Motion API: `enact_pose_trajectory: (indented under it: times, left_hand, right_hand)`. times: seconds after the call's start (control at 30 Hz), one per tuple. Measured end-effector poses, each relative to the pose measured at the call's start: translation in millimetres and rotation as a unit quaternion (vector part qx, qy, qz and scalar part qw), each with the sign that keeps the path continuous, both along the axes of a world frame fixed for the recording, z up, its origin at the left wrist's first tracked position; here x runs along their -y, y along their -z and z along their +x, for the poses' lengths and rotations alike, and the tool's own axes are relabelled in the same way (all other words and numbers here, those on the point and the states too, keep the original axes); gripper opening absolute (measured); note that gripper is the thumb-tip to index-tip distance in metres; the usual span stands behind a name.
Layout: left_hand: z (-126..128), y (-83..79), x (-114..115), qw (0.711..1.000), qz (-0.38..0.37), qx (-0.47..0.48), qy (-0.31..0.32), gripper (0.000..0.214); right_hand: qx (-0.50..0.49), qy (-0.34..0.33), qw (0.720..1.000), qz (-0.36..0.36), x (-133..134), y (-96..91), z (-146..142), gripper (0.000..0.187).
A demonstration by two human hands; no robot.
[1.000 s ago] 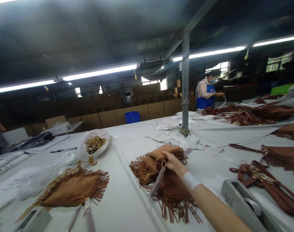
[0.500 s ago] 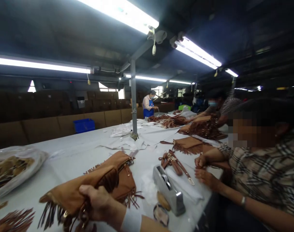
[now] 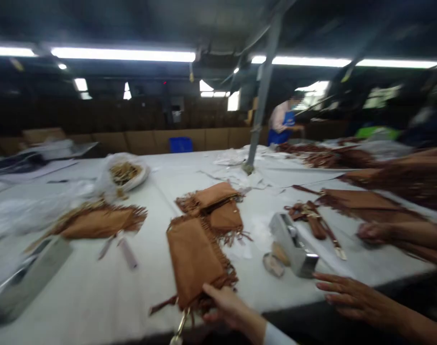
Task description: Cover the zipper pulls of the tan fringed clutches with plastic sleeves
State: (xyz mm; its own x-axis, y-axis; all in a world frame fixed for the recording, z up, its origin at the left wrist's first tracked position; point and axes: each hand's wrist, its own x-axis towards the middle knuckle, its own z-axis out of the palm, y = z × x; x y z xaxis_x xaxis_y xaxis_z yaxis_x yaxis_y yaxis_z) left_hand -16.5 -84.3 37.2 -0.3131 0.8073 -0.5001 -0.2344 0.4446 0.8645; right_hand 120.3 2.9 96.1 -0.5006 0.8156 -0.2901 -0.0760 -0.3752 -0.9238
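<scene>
My right hand (image 3: 235, 306) comes in from the bottom, with a pale cuff at the wrist. It is closed on the lower right corner of a tan fringed bag (image 3: 195, 258), thumb on top and the other fingers partly hidden below. A gold clasp (image 3: 180, 328) and a short strap hang from the bag's near end. Just beyond it are more tan fringed bags (image 3: 225, 215) in a small overlapping pile. Another fringed bag (image 3: 99, 223) lies to the left, close to a small pinkish strip (image 3: 127, 254). My left hand is out of view.
A grey tape dispenser (image 3: 293, 247) stands right of my hand, near a co-worker's hands (image 3: 358, 297). Another dispenser (image 3: 28, 282) is at left. Brown straps (image 3: 315, 220), a plastic bag of scraps (image 3: 127, 175) and a metal post (image 3: 263, 96) are on the white table (image 3: 132, 297).
The view has swung left, bringing the left dispenser and bag into sight. The bag in my right hand has come down and turned, its flat side now facing up.
</scene>
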Motion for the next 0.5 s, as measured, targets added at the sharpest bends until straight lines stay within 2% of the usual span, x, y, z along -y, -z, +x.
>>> enact_pose_trajectory:
  times: [0.03,0.1,0.13,0.2,0.23,0.27,0.33,0.4,0.5]
  left_hand:
    - [-6,5.0,27,0.999,-0.023,0.009,-0.031,0.034]
    - [-11,9.9,68,0.996,-0.05,0.039,-0.066,0.044]
    - [-10,10.8,80,0.994,-0.055,0.062,-0.07,0.048]
    - [-9,11.9,91,0.991,-0.056,0.108,-0.055,0.054]
    - [-8,12.8,93,0.99,-0.054,0.125,-0.043,0.056]
    - [-8,14.1,93,0.989,-0.048,0.132,-0.034,0.058]
    - [-9,18.0,91,0.991,-0.021,0.131,-0.018,0.06]
    - [-11,22.1,89,0.993,0.027,0.113,-0.016,0.058]
    - [-14,26.0,88,0.994,0.071,0.082,-0.026,0.052]
  right_hand:
    - [0.074,-0.029,0.997,-0.01,3,6.6,3,0.033]
    - [0.238,-0.072,0.967,0.055,3,16.6,17,0.029]
    - [0.314,-0.098,0.933,0.143,1,19.6,27,0.027]
    - [0.401,-0.092,0.86,0.303,0,20.9,47,0.03]
    - [0.408,-0.08,0.833,0.365,1,19.6,53,0.029]
    - [0.391,-0.072,0.82,0.411,3,17.6,56,0.028]
    - [0.315,-0.092,0.812,0.482,9,13.8,50,0.027]
    - [0.245,-0.15,0.789,0.544,13,13.1,28,0.03]
    - [0.239,-0.24,0.729,0.595,11,20.8,-14,0.038]
